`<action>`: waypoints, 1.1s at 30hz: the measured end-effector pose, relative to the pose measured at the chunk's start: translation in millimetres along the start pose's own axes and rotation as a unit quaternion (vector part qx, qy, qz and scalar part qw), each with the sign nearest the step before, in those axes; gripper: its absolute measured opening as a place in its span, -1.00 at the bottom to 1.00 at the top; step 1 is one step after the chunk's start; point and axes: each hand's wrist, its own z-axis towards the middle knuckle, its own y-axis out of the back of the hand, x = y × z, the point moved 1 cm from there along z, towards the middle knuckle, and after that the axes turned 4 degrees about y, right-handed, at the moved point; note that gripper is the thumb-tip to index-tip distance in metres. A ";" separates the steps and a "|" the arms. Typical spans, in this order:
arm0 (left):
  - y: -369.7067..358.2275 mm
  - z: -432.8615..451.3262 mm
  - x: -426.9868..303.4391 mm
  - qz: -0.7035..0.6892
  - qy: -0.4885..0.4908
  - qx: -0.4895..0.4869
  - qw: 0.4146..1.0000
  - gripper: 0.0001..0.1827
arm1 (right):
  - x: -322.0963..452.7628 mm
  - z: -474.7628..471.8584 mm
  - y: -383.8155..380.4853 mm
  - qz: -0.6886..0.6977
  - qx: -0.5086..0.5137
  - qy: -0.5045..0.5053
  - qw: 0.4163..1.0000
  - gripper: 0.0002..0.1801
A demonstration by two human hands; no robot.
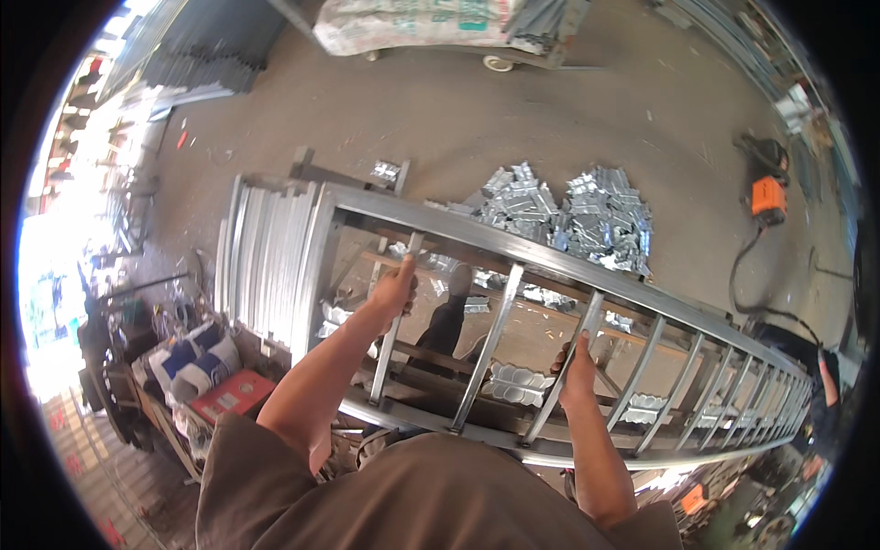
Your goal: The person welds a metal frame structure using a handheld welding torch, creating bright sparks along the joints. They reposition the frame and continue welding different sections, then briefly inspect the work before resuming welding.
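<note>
A long ladder-like metal frame [440, 218] of square tube, with several crossbars, lies across the view before me. My left hand [397, 292] is wrapped around the crossbar nearest its left end. My right hand [577, 368] grips another crossbar farther right, with one crossbar between the two hands. Below the frame, supports and a shoe [462, 278] on the floor show through the gaps. Shiny stamped metal pieces with scalloped edges [517, 383] also show through the openings, between crossbars.
A stack of metal frames or tubes [271, 254] adjoins the left end. Beyond lie two heaps of small metal pieces [519, 199] [608, 213]. At right are an orange machine [768, 199] with a cable, and another person's hand [827, 385]. A loaded wheeled cart [412, 27] stands at the top.
</note>
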 end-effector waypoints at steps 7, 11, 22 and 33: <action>0.5 -10.7 -8.2 0.018 0.010 -0.007 1.000 -0.32 | 3.4 -5.6 -2.5 -0.023 -0.014 0.000 1.000 -0.37; 2.7 -12.8 -9.5 0.029 0.000 0.004 1.000 -0.30 | 1.8 -6.1 -3.3 -0.032 -0.014 0.013 0.999 -0.35; 5.6 -10.2 -9.4 0.002 0.010 0.031 0.999 -0.34 | -0.6 -3.8 -4.3 -0.037 -0.019 0.010 0.999 -0.31; 21.9 15.2 9.0 -0.046 0.003 -0.026 0.999 -0.45 | -11.3 -0.9 -10.7 -0.062 -0.025 0.027 0.997 -0.38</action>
